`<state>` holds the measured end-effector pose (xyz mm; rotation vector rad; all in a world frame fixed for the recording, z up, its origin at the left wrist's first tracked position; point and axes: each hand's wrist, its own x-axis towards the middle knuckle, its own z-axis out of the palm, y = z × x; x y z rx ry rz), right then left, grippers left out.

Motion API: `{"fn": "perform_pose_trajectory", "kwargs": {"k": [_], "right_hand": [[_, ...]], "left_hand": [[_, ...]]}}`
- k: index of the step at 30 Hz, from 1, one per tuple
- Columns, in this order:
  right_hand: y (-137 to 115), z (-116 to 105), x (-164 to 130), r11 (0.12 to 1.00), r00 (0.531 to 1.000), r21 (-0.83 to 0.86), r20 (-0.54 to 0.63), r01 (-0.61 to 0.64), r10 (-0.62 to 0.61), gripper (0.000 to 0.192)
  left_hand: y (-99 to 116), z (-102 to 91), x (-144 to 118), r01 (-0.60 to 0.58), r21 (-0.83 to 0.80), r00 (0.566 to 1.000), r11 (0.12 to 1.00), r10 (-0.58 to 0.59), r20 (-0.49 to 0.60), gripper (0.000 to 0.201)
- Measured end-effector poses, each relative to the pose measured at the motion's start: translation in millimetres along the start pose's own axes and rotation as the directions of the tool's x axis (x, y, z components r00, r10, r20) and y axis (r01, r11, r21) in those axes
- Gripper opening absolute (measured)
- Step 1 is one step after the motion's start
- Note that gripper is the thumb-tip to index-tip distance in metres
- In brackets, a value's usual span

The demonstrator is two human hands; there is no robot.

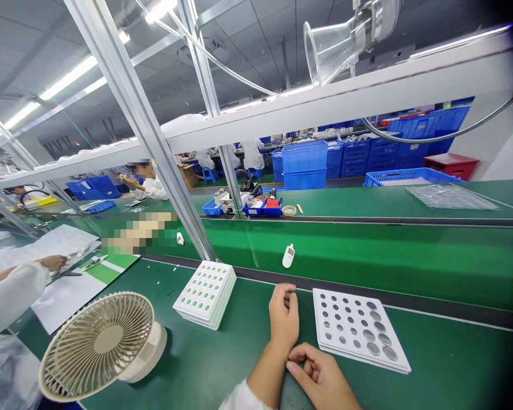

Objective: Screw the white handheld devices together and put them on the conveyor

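My left hand (284, 313) is held over the green table with its fingers loosely bent and a gap between them and the thumb; nothing shows in it. Just below, my right hand (318, 373) has thumb and forefinger pinched together against my left wrist. Whatever the pinch holds, if anything, is too small to make out. Right of both hands lies a white tray (346, 348) with rows of round holes and several silver discs (383, 339) along its right side. To the left stands a stack of white hole trays (204, 293), apart from my hands.
A beige fan (109, 340) stands at the left front. Behind the table edge runs a green conveyor belt (367, 256) carrying a white handheld device (289, 256). A metal post (171, 171) rises at the belt. A co-worker's hand (53, 262) is at far left.
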<state>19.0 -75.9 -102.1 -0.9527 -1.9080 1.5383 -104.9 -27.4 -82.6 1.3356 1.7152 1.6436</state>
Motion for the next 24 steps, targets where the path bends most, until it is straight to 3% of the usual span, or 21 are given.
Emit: {"fn": "perform_pose_trajectory", "kwargs": {"k": [3, 7, 13, 16, 19, 20, 21, 24], "right_hand": [[0.3, 0.0, 0.9, 0.999, 1.0, -0.053, -0.022, 0.004, -0.005, 0.034], [-9.2, 0.0, -1.4, 1.0, 0.998, -0.024, -0.058, 0.002, -0.004, 0.03], [-10.2, 2.8, 0.5, 0.998, 0.991, -0.046, -0.131, -0.037, 0.03, 0.034], [-11.3, 1.7, 2.4, 0.998, 0.988, -0.061, -0.154, -0.001, -0.009, 0.041], [-30.8, -8.7, -6.9, 0.993, 0.984, 0.049, -0.151, 0.106, -0.098, 0.039], [-41.6, -14.6, -14.0, 0.981, 0.973, 0.094, -0.172, 0.172, -0.154, 0.037], [-53.2, -21.3, -22.7, 0.963, 0.936, 0.093, -0.273, 0.254, -0.22, 0.034], [-80.5, -38.9, -52.3, 0.903, 0.763, -0.193, -0.483, 0.385, -0.429, 0.027]], "left_hand": [[0.0, 0.8, -15.1, 0.146, -0.174, 0.989, 0.974, -0.148, 0.002, 0.023], [7.5, 1.1, -10.0, 0.215, -0.239, 0.975, 0.947, -0.223, -0.006, 0.02], [7.0, -2.1, -5.2, 0.227, -0.285, 0.973, 0.931, -0.226, 0.036, 0.021], [6.8, -2.5, -4.4, 0.246, -0.318, 0.969, 0.916, -0.242, 0.051, 0.023], [10.5, -1.2, -3.2, 0.237, -0.33, 0.97, 0.914, -0.24, 0.03, 0.018], [12.0, -0.5, -3.0, 0.23, -0.336, 0.971, 0.913, -0.238, 0.017, 0.015], [13.4, 0.1, -2.9, 0.226, -0.339, 0.971, 0.913, -0.239, 0.004, 0.012], [14.4, 2.4, -3.0, 0.247, -0.312, 0.966, 0.917, -0.259, 0.005, 0.009]]}}
